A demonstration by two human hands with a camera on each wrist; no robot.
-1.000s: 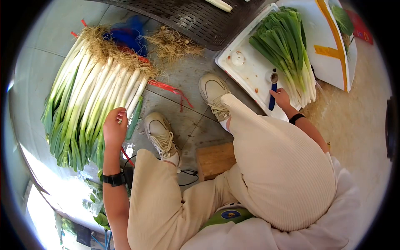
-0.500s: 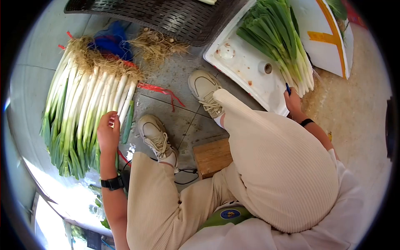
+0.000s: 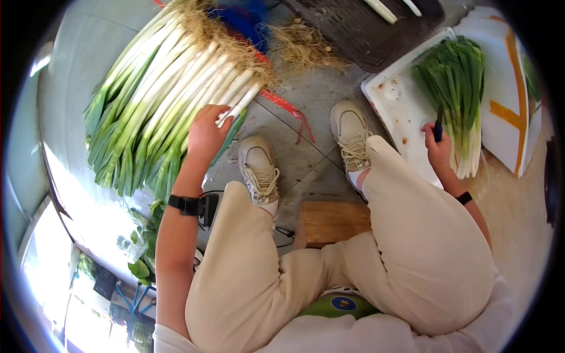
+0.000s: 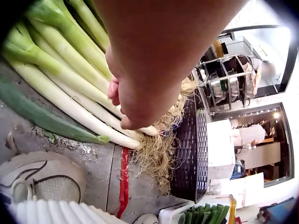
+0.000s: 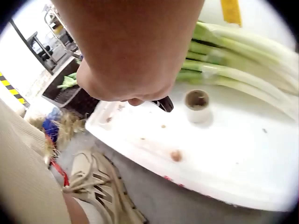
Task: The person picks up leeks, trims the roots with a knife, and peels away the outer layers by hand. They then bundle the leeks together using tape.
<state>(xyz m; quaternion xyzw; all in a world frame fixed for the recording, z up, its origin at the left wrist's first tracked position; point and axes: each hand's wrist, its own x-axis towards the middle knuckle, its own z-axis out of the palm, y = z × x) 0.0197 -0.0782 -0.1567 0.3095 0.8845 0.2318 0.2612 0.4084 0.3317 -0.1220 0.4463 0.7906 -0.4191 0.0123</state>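
Observation:
Many leeks with roots [image 3: 176, 88] lie side by side on the floor at the left, roots away from the person. The left hand [image 3: 206, 134] is over the nearest leek stalk [image 4: 65, 105], its fingers loosely bent with the fingertips right at the stalks. The palm side is hidden in the left wrist view. At the right, the right hand [image 3: 438, 152] grips the blue handle of a knife [image 3: 438, 130], which points away from the person. It overlaps a bunch of leeks [image 3: 459, 76] on the white foam tray [image 3: 406, 132]. Only the handle's dark end shows beneath the fist in the right wrist view.
A short cardboard tube [image 5: 197, 106] stands on the tray. Cut roots [image 3: 303, 47] and a red strip [image 3: 288, 106] lie on the floor, with a dark crate [image 3: 347, 35] beyond. Two shoes [image 3: 259, 165] and a wooden block [image 3: 335, 222] are between the hands.
The head view has swung, shifting everything rightward. The knife now points away over the leek bunch, still in the right hand. The left hand has come back close to the outer leek; the leeks stay put.

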